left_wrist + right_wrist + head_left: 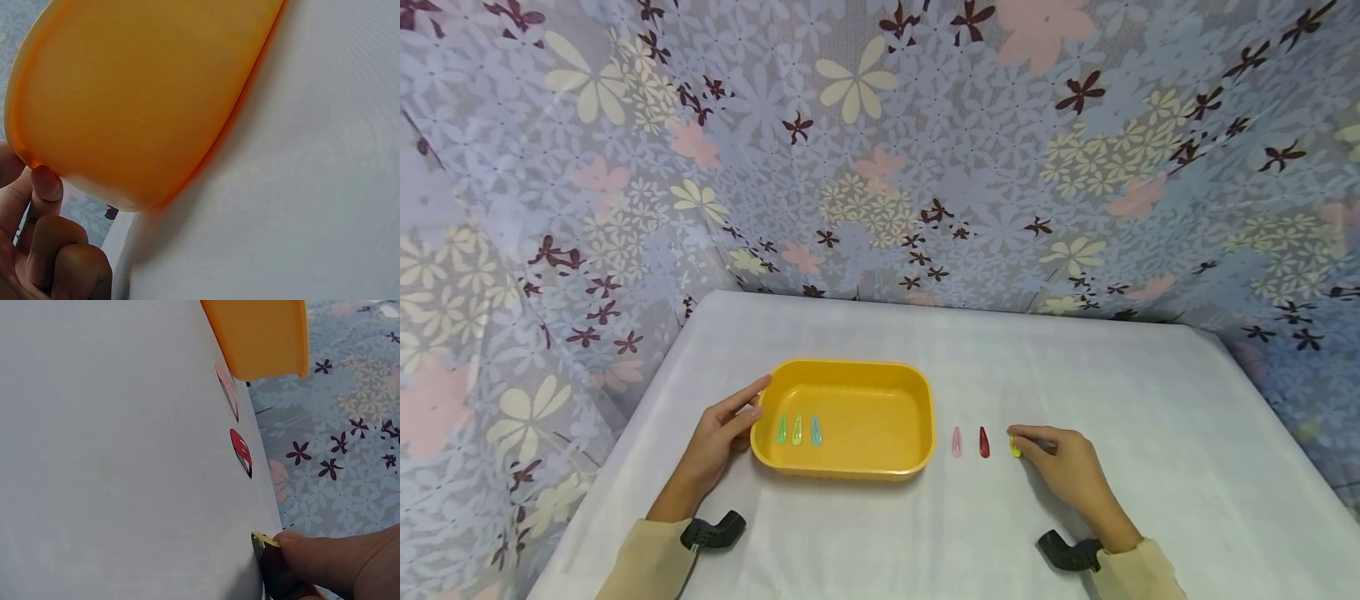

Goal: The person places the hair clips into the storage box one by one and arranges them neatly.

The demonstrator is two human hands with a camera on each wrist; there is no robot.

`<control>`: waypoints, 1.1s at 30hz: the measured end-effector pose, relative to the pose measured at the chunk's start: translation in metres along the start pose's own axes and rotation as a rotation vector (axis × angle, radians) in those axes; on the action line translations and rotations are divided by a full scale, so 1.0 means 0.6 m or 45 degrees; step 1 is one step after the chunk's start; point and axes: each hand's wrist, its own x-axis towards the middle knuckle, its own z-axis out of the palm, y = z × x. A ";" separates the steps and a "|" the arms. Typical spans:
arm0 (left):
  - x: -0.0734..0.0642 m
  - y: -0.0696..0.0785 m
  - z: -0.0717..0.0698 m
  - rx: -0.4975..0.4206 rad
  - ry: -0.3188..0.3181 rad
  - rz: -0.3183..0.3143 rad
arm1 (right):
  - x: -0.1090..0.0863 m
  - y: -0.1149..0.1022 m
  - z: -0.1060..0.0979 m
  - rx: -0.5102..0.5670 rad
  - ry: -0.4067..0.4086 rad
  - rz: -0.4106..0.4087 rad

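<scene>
My left hand [713, 443] grips the left rim of a yellow plastic tray [872, 425]. The left wrist view shows its thumb and a finger on the tray's edge [125, 125]. Inside the tray, toward the left, lie a green snap hair clip [782, 429], a light green one [797, 430] and a blue one [816, 431]. To the right of the tray, my right hand [1069, 468] pinches a yellow snap hair clip [1016, 447] between thumb and finger, at the tabletop. Beside it lie a red hair clip [240, 450] and a pink hair clip [229, 392].
A white cloth [850, 542] covers the table. Floral fabric [880, 167] hangs behind the table and along both sides. A black wrist device [713, 531] sits on the left forearm, and another black device [1069, 552] on the right.
</scene>
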 end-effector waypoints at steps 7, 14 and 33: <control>0.000 0.005 -0.002 0.005 -0.006 0.031 | 0.002 0.002 0.002 0.053 -0.012 0.027; 0.000 0.004 -0.003 0.001 -0.005 0.027 | 0.006 -0.015 -0.001 0.105 -0.013 0.093; 0.001 -0.001 0.000 0.028 0.020 0.015 | 0.051 -0.143 -0.004 0.321 -0.100 0.060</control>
